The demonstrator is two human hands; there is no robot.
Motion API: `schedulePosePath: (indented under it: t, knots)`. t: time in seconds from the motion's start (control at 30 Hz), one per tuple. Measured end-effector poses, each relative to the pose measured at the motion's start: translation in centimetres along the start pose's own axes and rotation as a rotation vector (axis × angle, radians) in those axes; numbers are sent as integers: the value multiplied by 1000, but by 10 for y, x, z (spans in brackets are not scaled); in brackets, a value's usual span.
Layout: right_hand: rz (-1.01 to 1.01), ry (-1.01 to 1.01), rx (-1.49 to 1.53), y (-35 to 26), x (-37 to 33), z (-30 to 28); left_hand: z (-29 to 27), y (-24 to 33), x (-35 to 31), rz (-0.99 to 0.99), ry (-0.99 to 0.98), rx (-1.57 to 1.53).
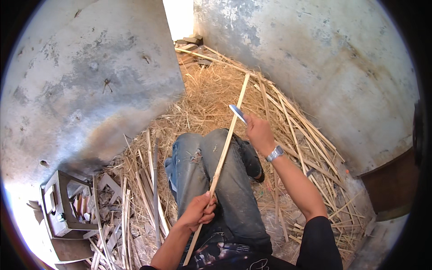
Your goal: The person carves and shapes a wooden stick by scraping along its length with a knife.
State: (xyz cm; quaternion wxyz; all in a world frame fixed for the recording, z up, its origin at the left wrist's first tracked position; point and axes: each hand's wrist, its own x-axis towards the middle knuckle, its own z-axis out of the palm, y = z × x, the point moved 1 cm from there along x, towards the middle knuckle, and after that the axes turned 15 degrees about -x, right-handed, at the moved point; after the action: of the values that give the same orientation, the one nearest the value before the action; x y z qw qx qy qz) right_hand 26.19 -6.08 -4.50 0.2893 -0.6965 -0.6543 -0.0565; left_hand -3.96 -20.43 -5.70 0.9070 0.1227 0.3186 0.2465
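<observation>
Scraps (81, 205) show within the lower-left box (60, 230); left grip (198, 210) clasps a wood strip (225, 147), right grip (260, 133) a knife (237, 113).

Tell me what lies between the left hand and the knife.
In the head view, the wooden strip spans that stretch, running from the left hand toward the knife, across the jeans.

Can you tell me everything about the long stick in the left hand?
The stick is long, narrow and pale yellow, and looks like wood or bamboo. It looks nearly straight, slanting from the picture's bottom edge up and rightward over the jeans, its far end above the shavings. The left hand grips its lower part. The knife crosses its upper part; whether the blade touches it, I can't tell.
</observation>
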Motion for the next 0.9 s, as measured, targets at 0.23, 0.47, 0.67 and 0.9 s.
schedulePosePath:
  t: [0.23, 0.47, 0.67, 0.9]
  knots:
    - [-69, -80, 119, -19, -33, 16, 7, 5, 7, -9, 38, -24]
    - [-265, -346, 231, -60, -109, -33, 12, 24, 38, 29, 21, 10]
    - [107, -351, 628, -34, -95, -37, 17, 25, 37, 9, -10, -91]
    - [130, -259, 368, -47, -63, -43, 7, 23, 31, -26, -56, -167]
